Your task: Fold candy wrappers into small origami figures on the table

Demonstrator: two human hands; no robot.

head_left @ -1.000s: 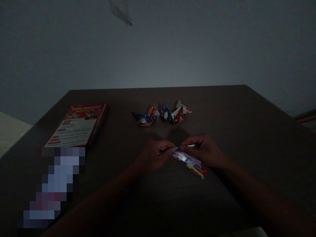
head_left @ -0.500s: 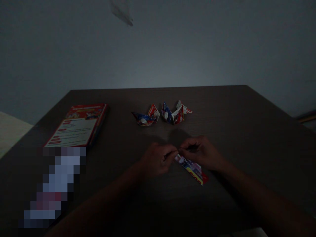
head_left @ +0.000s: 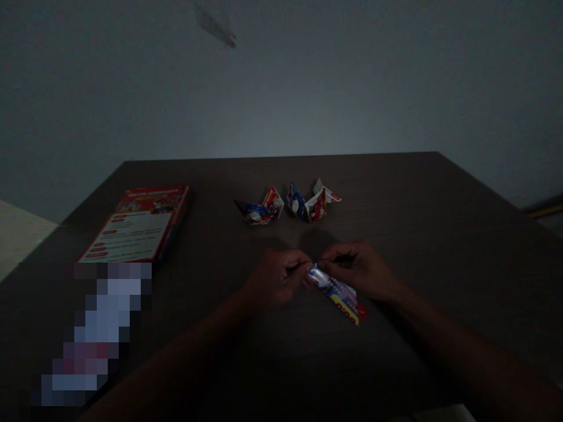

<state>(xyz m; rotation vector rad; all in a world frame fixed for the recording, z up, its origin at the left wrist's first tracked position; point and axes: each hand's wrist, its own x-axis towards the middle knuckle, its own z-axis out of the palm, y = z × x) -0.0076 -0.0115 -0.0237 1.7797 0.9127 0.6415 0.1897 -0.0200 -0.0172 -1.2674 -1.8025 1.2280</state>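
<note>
The scene is dim. A folded strip of printed paper (head_left: pixel 341 296), blue, yellow and red, lies at a slant on the dark table (head_left: pixel 440 205) in front of me. My left hand (head_left: pixel 277 278) pinches its upper left end. My right hand (head_left: pixel 360 271) grips the same end from the right, fingers curled over the fold. Farther back stand two small folded paper boats: one (head_left: pixel 258 210) to the left, one (head_left: pixel 311 202) to the right, close together.
A red-edged printed booklet (head_left: pixel 136 225) lies at the back left of the table. A blurred patch (head_left: pixel 99 331) covers something at the front left. A pale wall stands behind the table's far edge.
My hands dipped slightly with the strip and then came back up. The strip's upper end now shows a pale crease between my fingers. The boats and booklet stayed put.
</note>
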